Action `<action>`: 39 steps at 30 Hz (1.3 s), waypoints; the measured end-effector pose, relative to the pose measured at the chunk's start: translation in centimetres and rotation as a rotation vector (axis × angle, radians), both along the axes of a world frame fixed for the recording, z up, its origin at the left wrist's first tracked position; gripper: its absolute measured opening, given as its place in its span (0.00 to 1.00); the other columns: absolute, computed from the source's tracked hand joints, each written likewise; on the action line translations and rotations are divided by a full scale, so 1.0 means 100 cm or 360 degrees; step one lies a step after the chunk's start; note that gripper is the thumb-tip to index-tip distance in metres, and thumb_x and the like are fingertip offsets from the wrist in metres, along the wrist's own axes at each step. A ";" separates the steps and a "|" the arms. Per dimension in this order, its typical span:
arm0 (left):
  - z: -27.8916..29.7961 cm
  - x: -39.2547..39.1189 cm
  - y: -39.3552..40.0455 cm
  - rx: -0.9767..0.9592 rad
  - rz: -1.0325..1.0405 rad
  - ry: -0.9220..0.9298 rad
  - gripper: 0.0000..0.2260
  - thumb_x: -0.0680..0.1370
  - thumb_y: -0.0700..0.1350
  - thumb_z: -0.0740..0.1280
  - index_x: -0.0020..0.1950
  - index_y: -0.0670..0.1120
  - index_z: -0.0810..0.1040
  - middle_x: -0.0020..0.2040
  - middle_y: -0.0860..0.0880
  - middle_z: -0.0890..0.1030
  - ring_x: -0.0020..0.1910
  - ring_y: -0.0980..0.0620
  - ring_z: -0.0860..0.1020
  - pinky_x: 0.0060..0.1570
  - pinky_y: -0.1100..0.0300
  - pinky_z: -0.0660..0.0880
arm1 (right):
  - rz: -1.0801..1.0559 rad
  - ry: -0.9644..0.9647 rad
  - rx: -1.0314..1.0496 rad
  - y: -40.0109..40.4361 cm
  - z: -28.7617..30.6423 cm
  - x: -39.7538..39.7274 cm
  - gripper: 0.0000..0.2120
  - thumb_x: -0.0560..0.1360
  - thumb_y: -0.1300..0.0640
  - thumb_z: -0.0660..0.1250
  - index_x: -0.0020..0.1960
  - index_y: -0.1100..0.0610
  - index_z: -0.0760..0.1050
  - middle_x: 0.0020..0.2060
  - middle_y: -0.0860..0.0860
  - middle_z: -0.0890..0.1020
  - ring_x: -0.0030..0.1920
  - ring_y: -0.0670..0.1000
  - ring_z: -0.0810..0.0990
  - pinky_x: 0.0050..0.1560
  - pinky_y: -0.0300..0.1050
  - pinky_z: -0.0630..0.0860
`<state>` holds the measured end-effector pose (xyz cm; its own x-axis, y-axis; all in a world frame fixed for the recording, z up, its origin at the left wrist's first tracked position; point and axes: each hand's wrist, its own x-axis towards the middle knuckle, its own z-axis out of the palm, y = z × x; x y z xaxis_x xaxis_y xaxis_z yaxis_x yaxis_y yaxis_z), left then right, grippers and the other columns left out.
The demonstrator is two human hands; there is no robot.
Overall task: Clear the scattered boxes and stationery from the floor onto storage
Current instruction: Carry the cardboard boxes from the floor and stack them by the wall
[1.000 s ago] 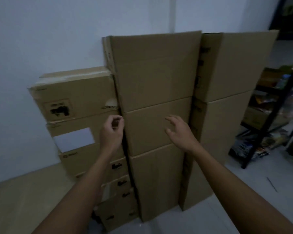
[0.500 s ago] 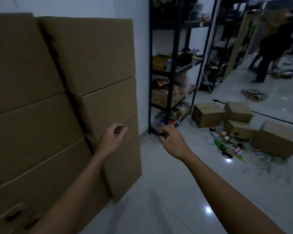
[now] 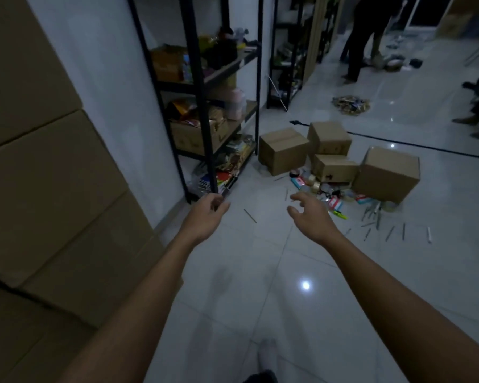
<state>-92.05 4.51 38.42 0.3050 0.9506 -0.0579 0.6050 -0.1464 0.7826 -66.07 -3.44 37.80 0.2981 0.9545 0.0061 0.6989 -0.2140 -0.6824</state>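
Note:
Several brown cardboard boxes lie scattered on the white tile floor ahead: one (image 3: 282,150) nearest the shelf, one (image 3: 329,138) behind it, a low one (image 3: 335,168) and a tilted one (image 3: 389,172) at the right. Loose stationery (image 3: 327,189), tape rolls and pens (image 3: 385,228) are strewn around them. My left hand (image 3: 205,214) and my right hand (image 3: 310,214) are stretched out in the air well short of the boxes, fingers loosely curled, holding nothing.
A tall stack of large cardboard boxes (image 3: 47,189) fills the left side. A black metal shelf rack (image 3: 202,111) loaded with goods stands against the wall. A black cable (image 3: 398,139) crosses the floor. A person (image 3: 365,37) stands at the far back.
The view has swung right from the stacked boxes to the open floor and the scattered boxes. Both hands have come off the stack and now hang free in the air.

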 end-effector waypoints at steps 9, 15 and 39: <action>-0.019 0.139 0.117 -0.0168 -0.0151 0.0020 0.21 0.81 0.59 0.64 0.69 0.49 0.74 0.63 0.50 0.78 0.61 0.51 0.76 0.65 0.50 0.74 | -0.0264 0.0031 -0.0137 0.080 -0.027 0.139 0.19 0.80 0.56 0.67 0.69 0.60 0.75 0.67 0.57 0.76 0.66 0.56 0.75 0.67 0.51 0.71; -0.027 0.229 0.173 -0.0184 -0.0255 0.0098 0.21 0.81 0.58 0.63 0.69 0.49 0.74 0.64 0.50 0.77 0.62 0.51 0.76 0.64 0.48 0.74 | -0.0430 0.0119 -0.0175 0.111 -0.051 0.219 0.17 0.80 0.57 0.66 0.68 0.59 0.75 0.67 0.57 0.75 0.64 0.56 0.76 0.62 0.48 0.71; -0.081 0.614 0.384 -0.0282 0.0009 0.0014 0.14 0.81 0.53 0.66 0.64 0.48 0.77 0.56 0.51 0.79 0.55 0.53 0.78 0.55 0.58 0.73 | -0.0477 0.0133 -0.0201 0.345 -0.092 0.636 0.15 0.80 0.58 0.65 0.65 0.63 0.76 0.61 0.59 0.78 0.62 0.58 0.77 0.62 0.55 0.74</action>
<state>-30.66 42.93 30.34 0.2981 0.9270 -0.2275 0.6122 -0.0029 0.7907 -2.44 31.09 28.60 0.5602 0.8159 -0.1428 0.5348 -0.4879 -0.6899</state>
